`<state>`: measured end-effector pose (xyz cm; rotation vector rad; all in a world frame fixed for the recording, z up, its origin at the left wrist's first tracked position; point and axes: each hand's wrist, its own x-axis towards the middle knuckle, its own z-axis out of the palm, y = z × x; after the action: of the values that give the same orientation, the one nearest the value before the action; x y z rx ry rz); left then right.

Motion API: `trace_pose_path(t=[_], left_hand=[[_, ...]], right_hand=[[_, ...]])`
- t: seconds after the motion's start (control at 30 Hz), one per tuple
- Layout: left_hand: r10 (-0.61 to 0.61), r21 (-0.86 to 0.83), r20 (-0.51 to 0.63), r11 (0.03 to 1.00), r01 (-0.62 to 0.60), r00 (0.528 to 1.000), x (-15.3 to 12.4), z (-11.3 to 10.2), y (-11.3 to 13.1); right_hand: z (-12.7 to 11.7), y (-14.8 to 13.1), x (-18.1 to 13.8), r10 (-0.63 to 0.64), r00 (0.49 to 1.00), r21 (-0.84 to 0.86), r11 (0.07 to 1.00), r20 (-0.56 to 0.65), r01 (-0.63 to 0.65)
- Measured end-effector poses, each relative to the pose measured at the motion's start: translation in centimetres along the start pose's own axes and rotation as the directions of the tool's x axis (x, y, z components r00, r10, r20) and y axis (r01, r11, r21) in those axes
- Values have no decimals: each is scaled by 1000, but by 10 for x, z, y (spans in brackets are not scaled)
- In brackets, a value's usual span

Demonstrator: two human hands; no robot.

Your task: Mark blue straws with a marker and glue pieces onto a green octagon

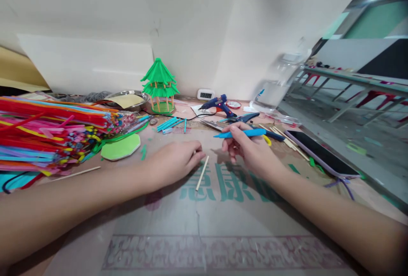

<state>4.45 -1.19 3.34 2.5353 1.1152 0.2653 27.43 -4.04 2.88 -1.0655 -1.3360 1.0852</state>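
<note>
The wooden stick (202,176) lies on the bench (153,221), its long axis running away and slightly rightward. The left hand (177,159), nearer, curls beside its far end; whether it grips, I cannot tell. The right hand (250,150) grasps a blue pen (254,132), tip leftward. Beyond stand a green pagoda model (158,90) and glue gun (217,103), neither obstructing.

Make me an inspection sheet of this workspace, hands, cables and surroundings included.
Surface: printed sheet with green lettering and a patterned border.
Job's things: blue pen, raised; wooden stick beside the left fingertips, contact unclear.
Clutter: pipe cleaners heaped at left; green pagoda model, glue gun behind; phone at right.
Hands: right hand holds the pen; left hand half curled, any grip unclear.
Cables: black cord near the glue gun.
Surroundings: white panel behind; another table beyond, right.
</note>
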Motion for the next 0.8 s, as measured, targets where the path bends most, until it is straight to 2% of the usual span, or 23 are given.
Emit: trace_pose_path(t=[0.07, 0.2, 0.4, 0.5, 0.67, 0.8], left_hand=[[121, -45, -37, 991, -123, 992, -18, 5, 0], [183, -73, -81, 979, -189, 980, -32, 10, -3], [180, -173, -39, 967, -184, 983, -24, 13, -9], [229, -173, -1, 959, -225, 974, -25, 12, -13], [444, -138, -7, 887, -440, 896, -21, 10, -25], [511, -195, 34, 847, -495, 859, -15, 3, -34]], right_hand=[[5, 1, -4, 47, 994, -19, 999, 98, -46], [14, 4, -9, 45, 976, -43, 998, 215, -36], [18, 10, -9, 26, 969, -5, 1000, 245, -26], [17, 12, -9, 17, 973, -31, 999, 229, -10], [15, 13, -11, -42, 973, -74, 995, 228, 60], [14, 13, -12, -66, 966, -103, 990, 251, 94]])
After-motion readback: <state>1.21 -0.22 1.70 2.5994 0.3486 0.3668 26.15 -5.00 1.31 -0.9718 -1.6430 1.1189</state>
